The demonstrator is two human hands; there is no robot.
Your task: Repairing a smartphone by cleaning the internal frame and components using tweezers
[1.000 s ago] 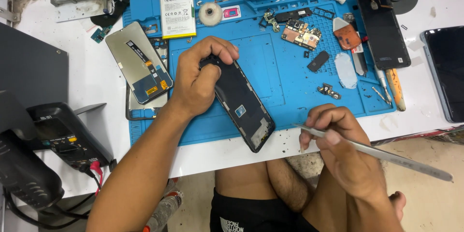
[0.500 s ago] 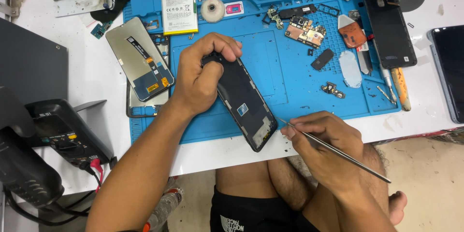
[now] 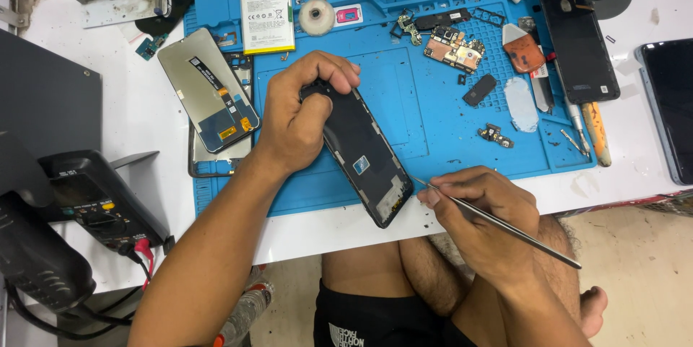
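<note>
While the left hand [image 3: 299, 119] clamps the black phone frame [image 3: 364, 153] at its twelve o'clock end on the blue mat [image 3: 433, 127], the right hand [image 3: 480, 217] pinches metal tweezers [image 3: 498, 223] beside its five o'clock corner; the circuit board [image 3: 453, 48] and battery [image 3: 267, 18] lie removed, so reassembly remains.

A black phone frame [image 3: 364, 155] lies diagonally on the blue mat, thin metal tweezers [image 3: 498, 223] apparently touching its lower edge.
</note>
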